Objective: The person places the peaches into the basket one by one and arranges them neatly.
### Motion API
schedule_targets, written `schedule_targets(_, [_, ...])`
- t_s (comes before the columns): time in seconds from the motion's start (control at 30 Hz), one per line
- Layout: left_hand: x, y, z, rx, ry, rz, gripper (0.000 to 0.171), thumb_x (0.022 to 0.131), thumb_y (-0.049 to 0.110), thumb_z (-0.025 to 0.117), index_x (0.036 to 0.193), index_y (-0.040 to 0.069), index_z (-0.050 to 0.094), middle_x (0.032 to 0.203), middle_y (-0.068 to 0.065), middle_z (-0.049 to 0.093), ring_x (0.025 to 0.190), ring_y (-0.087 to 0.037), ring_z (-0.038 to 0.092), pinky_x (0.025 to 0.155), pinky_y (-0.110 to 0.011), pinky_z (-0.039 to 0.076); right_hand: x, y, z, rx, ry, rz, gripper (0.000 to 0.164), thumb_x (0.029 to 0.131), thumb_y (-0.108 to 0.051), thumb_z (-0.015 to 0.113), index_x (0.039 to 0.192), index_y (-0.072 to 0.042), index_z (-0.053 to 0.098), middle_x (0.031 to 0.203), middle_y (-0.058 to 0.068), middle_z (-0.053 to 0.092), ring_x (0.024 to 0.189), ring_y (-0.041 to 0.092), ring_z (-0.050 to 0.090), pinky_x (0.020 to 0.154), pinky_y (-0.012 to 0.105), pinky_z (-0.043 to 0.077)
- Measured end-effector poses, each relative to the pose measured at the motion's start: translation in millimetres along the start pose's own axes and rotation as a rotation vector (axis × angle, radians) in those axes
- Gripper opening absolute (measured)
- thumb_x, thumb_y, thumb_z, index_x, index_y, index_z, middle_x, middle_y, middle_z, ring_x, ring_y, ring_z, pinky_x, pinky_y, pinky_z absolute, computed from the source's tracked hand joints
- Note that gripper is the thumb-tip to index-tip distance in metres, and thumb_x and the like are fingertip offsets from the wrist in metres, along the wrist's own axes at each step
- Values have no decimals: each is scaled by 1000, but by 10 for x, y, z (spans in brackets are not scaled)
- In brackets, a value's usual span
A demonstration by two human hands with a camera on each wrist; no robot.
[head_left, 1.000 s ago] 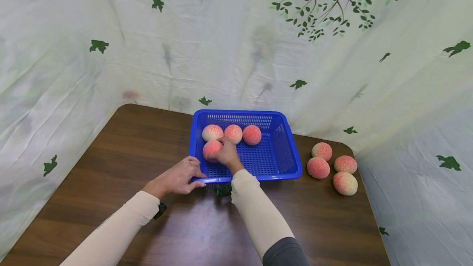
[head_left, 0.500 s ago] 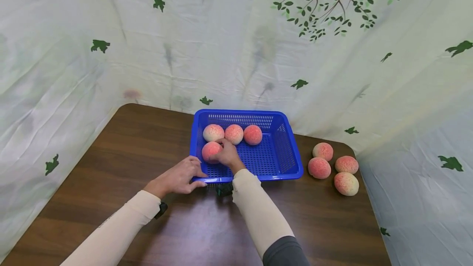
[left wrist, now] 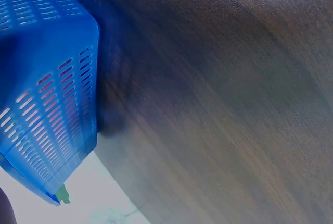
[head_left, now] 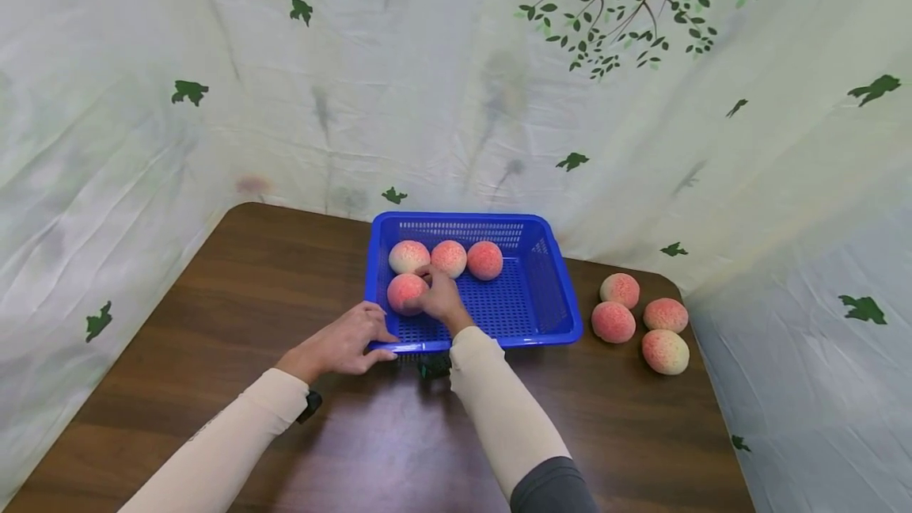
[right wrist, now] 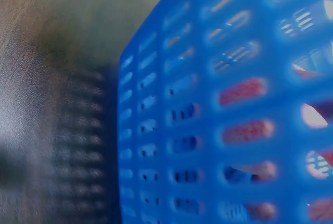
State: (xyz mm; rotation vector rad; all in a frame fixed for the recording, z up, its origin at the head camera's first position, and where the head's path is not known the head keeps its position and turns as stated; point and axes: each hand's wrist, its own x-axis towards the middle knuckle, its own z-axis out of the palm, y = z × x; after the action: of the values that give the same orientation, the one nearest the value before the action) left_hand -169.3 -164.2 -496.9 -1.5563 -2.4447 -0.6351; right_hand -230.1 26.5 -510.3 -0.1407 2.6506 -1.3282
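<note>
Your right hand (head_left: 443, 299) pinched a peach (head_left: 404, 294) between thumb and fingers, inside the basket (head_left: 527, 340), near its left wall; your left (head_left: 354, 339) gripped its near-left corner. A slack pinch risked the peach rolling.

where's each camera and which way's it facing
Head: worn on the head, facing forward and down at the blue slotted plastic basket; left hand, right hand and cream sleeves show.
Left wrist: worn there, facing the basket's outside and brown wooden table; no hand clearly shows.
Right wrist: worn there, facing the basket's slotted wall; hand unclear.
Wrist views share basket and table.
</note>
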Motion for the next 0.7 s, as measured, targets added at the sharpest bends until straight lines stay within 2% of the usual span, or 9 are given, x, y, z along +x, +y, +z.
schedule_targets(0.23, [2, 3, -6, -2, -26, -30, 20, 81, 21, 74, 91, 4, 77, 79, 2, 73, 80, -17, 57, 86, -41, 42, -58, 46, -156, 91, 7, 48, 63, 74, -15, 81, 130, -5, 54, 128, 19, 56, 115, 34, 54, 95, 44, 45])
schedule_targets(0.47, [-8, 27, -26, -2, -50, -75, 21, 82, 21, 73, 93, 4, 77, 81, 1, 73, 82, -17, 58, 88, -42, 42, -153, 71, -432, 264, 11, 80, 59, 82, -22, 76, 134, -8, 51, 134, 15, 52, 125, 37, 46, 97, 49, 43])
schedule_targets(0.7, [8, 37, -19, -16, -58, -87, 21, 82, 21, 73, 93, 3, 77, 82, 0, 73, 84, -18, 57, 88, -42, 41, -235, 165, -719, 346, 41, 74, 55, 85, -20, 73, 135, -6, 52, 136, 16, 51, 124, 34, 49, 98, 47, 43])
